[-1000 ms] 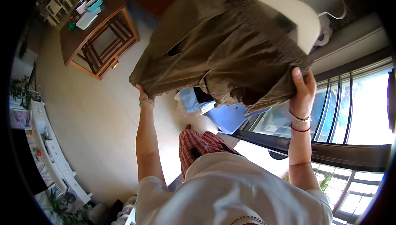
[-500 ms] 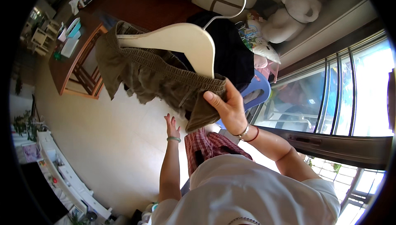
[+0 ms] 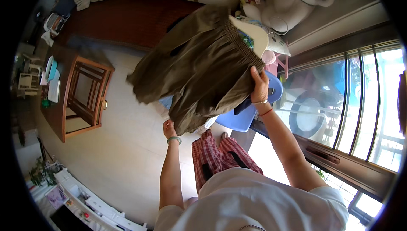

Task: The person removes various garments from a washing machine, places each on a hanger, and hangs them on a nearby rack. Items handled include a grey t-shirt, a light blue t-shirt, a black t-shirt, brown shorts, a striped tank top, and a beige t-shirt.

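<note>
Olive-brown shorts (image 3: 199, 57) with an elastic waistband hang spread out in front of me, tilted, their legs toward the lower left. A cream wide-shouldered hanger (image 3: 259, 38) sticks out of the waistband at the upper right; its other arm is hidden by the cloth. My right hand (image 3: 259, 87) grips the waistband's right end, thumb on the outside. My left hand (image 3: 168, 128) is closed at the bottom hem of a leg, its fingers partly hidden by the fabric.
A blue plastic chair (image 3: 237, 120) stands behind the shorts on the right. Sliding glass doors (image 3: 316, 104) run along the right side. A wooden table (image 3: 72, 87) with a chair is at left, a red-brown sofa (image 3: 114, 23) at the back. A white teddy bear (image 3: 292, 6) sits far right.
The shorts have swung up and opened out, and the hanger has turned to the right with them. My left hand, open and apart before, is now closed at a leg hem.
</note>
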Available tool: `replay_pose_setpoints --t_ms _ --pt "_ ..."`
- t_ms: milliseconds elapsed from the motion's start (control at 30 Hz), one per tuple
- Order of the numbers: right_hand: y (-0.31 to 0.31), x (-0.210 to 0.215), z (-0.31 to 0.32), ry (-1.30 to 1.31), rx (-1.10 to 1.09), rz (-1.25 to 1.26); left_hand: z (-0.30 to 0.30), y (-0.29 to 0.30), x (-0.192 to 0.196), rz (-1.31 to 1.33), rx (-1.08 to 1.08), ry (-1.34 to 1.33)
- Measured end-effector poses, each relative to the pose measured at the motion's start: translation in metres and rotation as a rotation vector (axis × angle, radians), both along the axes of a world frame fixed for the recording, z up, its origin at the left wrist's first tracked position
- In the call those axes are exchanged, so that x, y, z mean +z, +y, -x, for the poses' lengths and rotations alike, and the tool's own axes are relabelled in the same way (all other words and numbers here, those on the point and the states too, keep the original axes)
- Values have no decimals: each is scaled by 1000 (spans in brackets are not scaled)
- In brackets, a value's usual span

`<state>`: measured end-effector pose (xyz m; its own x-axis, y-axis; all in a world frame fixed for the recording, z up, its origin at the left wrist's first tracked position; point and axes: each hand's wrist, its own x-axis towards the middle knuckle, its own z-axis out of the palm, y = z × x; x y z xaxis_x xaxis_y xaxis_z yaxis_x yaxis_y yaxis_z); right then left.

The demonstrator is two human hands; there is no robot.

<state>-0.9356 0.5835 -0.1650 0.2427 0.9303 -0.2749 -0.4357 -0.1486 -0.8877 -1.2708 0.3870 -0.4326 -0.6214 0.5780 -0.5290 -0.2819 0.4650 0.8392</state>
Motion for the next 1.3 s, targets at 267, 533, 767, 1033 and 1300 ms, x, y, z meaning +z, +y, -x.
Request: replay_pose_setpoints --t_ms 267,533,767,1033,1300 --pt "51 -77 -70 -491 -106 89 -65 44 -48 397 -254 -219" --pt "54 -54 -63 -1175 -102 189 -56 69 -91 480 -67 -569" --pt "23 -50 -74 -1083 -140 88 -88 88 -26 472 239 -389" --pt "-129 11 -77 215 78 17 -155 34 126 -59 -482 -974" --pt "-344 47 -110 590 -29 -138 -288 -80 285 -247 -784 -1179"
